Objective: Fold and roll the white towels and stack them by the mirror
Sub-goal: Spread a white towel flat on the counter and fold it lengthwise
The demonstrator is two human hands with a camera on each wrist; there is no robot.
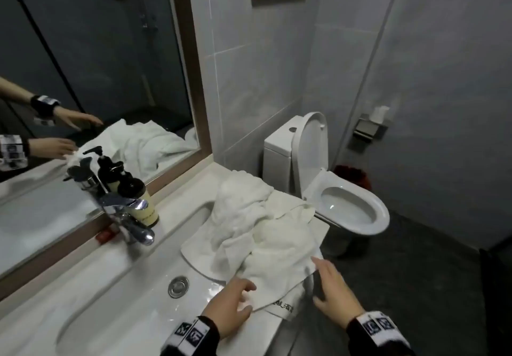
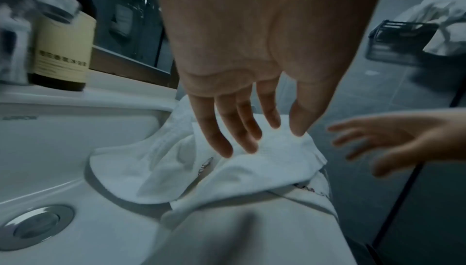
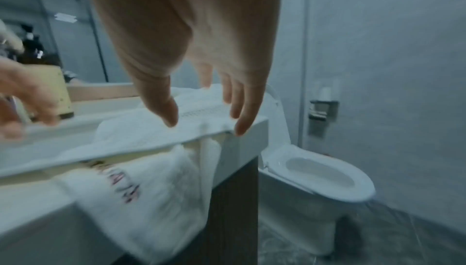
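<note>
towel heap (image 1: 260,233) covering counter right of faucet (image 1: 130,217), bottles (image 1: 138,197) crowding behind faucet, bare basin (image 1: 110,300) in front of faucet

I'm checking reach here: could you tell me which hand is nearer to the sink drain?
The left hand is nearer: it hovers at the basin's edge just right of the sink drain, over the towels. The right hand is farther right, beyond the counter edge.

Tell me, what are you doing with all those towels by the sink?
A person is about to tidy a messy pile of white towels lying on the counter beside the sink. Both hands are open: the left hand reaches over the near edge of the pile, and the right hand reaches toward its corner. One towel hangs over the counter's front edge. Nothing is folded or rolled yet, and no stack stands by the mirror.
</note>
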